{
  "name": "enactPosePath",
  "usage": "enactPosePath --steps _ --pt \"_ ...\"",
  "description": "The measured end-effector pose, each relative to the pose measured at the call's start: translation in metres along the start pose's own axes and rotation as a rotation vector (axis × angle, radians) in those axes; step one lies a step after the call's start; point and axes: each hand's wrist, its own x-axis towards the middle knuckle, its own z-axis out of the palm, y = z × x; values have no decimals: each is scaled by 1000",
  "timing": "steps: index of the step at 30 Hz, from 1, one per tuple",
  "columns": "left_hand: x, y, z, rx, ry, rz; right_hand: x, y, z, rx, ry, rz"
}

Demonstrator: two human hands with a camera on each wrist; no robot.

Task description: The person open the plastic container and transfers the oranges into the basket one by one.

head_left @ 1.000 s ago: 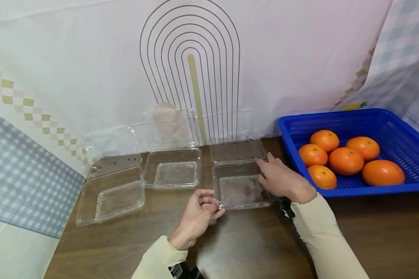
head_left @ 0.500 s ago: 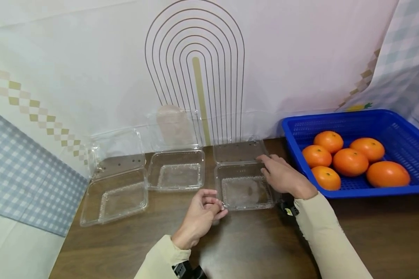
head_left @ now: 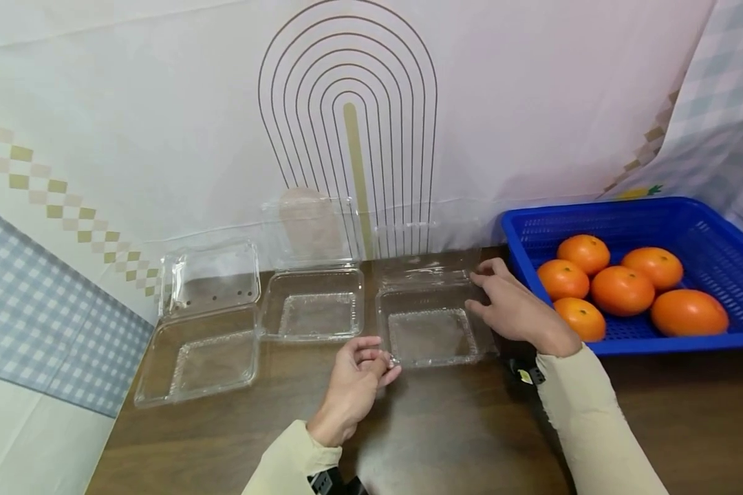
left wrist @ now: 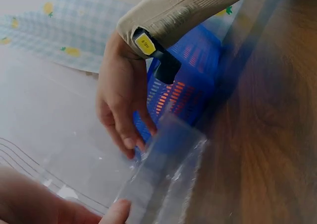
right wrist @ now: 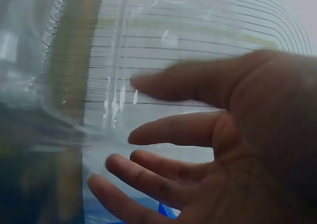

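In the head view, a clear plastic clamshell box (head_left: 430,337) lies on the table with its lid raised behind it. My left hand (head_left: 349,388) pinches its front left corner; in the left wrist view the thumb (left wrist: 117,213) presses on the box's edge. At the box's right side, near the lid hinge, is my right hand (head_left: 512,306). Its fingers are spread and fairly straight in the right wrist view, and whether they touch the plastic is unclear. Two more clear clamshell boxes stand to the left, a middle one (head_left: 312,313) and a far-left one (head_left: 213,361), both with lids up.
A blue plastic basket (head_left: 662,344) stands right of the boxes, close to my right hand. Several orange fruits (head_left: 622,289) lie in it. A patterned white cloth (head_left: 179,137) hangs behind the wooden table (head_left: 458,440), and the raised lids stand close to it.
My right hand has shifted slightly right along the box's side. The right box has turned a little, and its lid shows different reflections. My left hand has kept its pinch on the corner.
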Motion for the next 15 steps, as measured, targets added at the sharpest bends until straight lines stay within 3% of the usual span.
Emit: enactPosePath --steps 4,9,15 --pt "2 -3 4 -56 66 1 2 -2 6 -10 -61 -1" --pt "4 -4 11 -123 162 21 -1 -7 7 2 -197 44" --pt "7 -6 12 -165 202 38 -13 -15 0 31 -274 99"
